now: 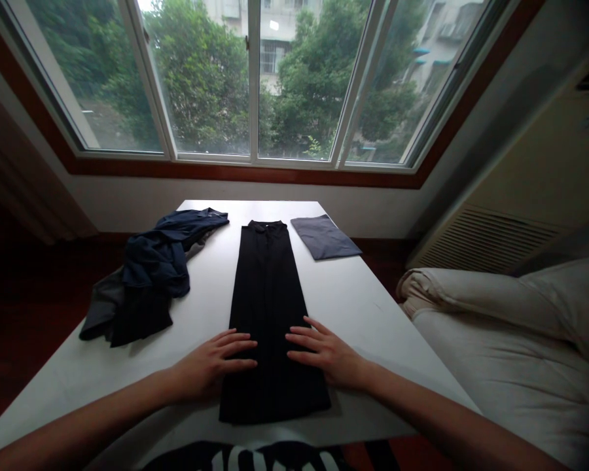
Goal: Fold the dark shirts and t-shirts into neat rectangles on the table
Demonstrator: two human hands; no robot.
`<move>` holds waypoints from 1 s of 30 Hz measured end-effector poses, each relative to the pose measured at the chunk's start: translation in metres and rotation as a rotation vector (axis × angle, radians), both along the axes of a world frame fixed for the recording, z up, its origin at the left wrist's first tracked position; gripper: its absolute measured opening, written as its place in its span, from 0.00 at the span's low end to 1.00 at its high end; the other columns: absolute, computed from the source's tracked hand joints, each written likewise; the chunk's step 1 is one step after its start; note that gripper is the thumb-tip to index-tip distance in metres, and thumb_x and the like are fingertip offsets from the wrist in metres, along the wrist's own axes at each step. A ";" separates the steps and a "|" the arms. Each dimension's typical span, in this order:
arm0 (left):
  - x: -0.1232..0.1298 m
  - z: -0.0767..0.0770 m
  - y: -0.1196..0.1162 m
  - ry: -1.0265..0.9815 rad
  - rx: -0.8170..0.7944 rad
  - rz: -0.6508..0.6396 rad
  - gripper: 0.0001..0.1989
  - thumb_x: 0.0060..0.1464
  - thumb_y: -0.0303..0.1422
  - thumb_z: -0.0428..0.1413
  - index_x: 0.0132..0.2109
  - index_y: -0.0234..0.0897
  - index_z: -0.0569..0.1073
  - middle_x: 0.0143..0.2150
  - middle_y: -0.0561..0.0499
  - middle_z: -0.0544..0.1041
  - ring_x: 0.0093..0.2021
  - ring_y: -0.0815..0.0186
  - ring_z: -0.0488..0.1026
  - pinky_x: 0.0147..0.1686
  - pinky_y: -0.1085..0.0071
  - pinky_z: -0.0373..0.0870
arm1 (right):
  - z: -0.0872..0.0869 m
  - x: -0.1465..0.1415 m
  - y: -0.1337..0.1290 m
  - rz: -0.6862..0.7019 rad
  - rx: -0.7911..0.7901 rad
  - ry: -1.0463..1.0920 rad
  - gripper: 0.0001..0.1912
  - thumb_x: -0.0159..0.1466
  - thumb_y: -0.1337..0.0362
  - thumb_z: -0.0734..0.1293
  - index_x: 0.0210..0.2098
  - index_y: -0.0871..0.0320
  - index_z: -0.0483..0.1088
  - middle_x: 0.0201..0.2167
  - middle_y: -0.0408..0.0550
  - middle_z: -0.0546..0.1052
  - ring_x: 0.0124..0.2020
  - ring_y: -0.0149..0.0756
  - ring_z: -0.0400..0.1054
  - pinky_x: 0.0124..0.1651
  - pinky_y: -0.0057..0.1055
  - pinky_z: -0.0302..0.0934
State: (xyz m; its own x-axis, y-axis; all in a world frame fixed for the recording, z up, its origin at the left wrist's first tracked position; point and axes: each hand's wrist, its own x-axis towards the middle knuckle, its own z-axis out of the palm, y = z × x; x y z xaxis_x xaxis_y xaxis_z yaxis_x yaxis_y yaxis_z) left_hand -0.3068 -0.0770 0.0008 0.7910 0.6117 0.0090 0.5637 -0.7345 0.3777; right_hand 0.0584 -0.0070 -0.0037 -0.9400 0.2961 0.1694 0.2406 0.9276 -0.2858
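A long black garment point(269, 294), with a collar-like band at its far end, lies flattened lengthwise down the middle of the white table point(373, 320). On its left edge rests my left hand point(220, 360), fingers stretched out and flat on the cloth. My right hand point(324, 353) lies on the opposite edge, its fingers spread over the fabric. Neither hand grips anything. Whether the garment is a shirt or trousers I cannot tell. To the right of its far end is a neatly folded grey cloth point(324, 237).
At the table's left side lies a loose pile of dark blue, grey and black clothes point(152, 268), partly over the edge. A pale sofa point(510, 347) stands close on the right. Beyond the table is a wide window point(252, 85) above a wall.
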 end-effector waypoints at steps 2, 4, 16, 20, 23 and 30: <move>0.002 0.001 -0.001 0.008 -0.034 -0.028 0.36 0.56 0.27 0.58 0.70 0.54 0.66 0.76 0.52 0.59 0.73 0.50 0.58 0.72 0.45 0.53 | -0.001 0.002 0.000 0.007 -0.032 0.009 0.29 0.64 0.72 0.65 0.64 0.52 0.71 0.64 0.52 0.73 0.68 0.43 0.63 0.72 0.51 0.52; 0.003 0.003 -0.001 -0.007 -0.073 -0.041 0.34 0.58 0.29 0.58 0.70 0.55 0.66 0.75 0.53 0.60 0.73 0.50 0.58 0.73 0.45 0.53 | 0.000 0.005 -0.001 0.016 -0.061 0.024 0.29 0.64 0.71 0.65 0.65 0.52 0.70 0.62 0.51 0.75 0.66 0.41 0.65 0.70 0.47 0.56; -0.002 0.056 -0.001 -0.153 -0.277 0.025 0.36 0.54 0.18 0.53 0.64 0.56 0.74 0.64 0.56 0.76 0.65 0.59 0.71 0.70 0.54 0.62 | 0.049 0.006 -0.010 0.013 -0.355 0.067 0.36 0.54 0.81 0.60 0.57 0.52 0.77 0.55 0.47 0.80 0.56 0.36 0.74 0.60 0.34 0.67; 0.005 0.067 0.000 -0.203 -0.409 0.003 0.36 0.51 0.16 0.52 0.62 0.53 0.76 0.62 0.55 0.78 0.62 0.60 0.74 0.64 0.61 0.69 | 0.058 0.008 -0.020 0.002 -0.473 -0.030 0.36 0.53 0.80 0.60 0.56 0.50 0.78 0.55 0.46 0.80 0.56 0.37 0.75 0.61 0.35 0.67; 0.009 0.077 -0.002 -0.243 -0.539 -0.035 0.34 0.52 0.16 0.53 0.61 0.50 0.78 0.59 0.53 0.80 0.59 0.60 0.77 0.61 0.65 0.72 | 0.065 0.009 -0.027 0.020 -0.587 -0.037 0.35 0.55 0.80 0.62 0.58 0.49 0.77 0.55 0.45 0.80 0.56 0.38 0.75 0.61 0.34 0.67; 0.015 0.104 -0.015 -0.338 -0.956 -0.255 0.19 0.63 0.39 0.60 0.57 0.38 0.81 0.51 0.41 0.84 0.50 0.55 0.82 0.50 0.70 0.77 | 0.117 0.013 -0.039 0.259 -0.975 -0.068 0.19 0.70 0.62 0.68 0.60 0.52 0.76 0.51 0.47 0.82 0.50 0.36 0.79 0.52 0.23 0.70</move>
State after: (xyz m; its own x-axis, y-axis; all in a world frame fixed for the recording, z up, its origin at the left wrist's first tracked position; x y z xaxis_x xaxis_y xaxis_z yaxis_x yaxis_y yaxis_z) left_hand -0.2922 -0.0922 0.1047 0.9441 0.2956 -0.1457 0.1907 -0.1293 0.9731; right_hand 0.0711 -0.0458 0.1130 -0.9936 0.0626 -0.0937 0.1090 0.3231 -0.9401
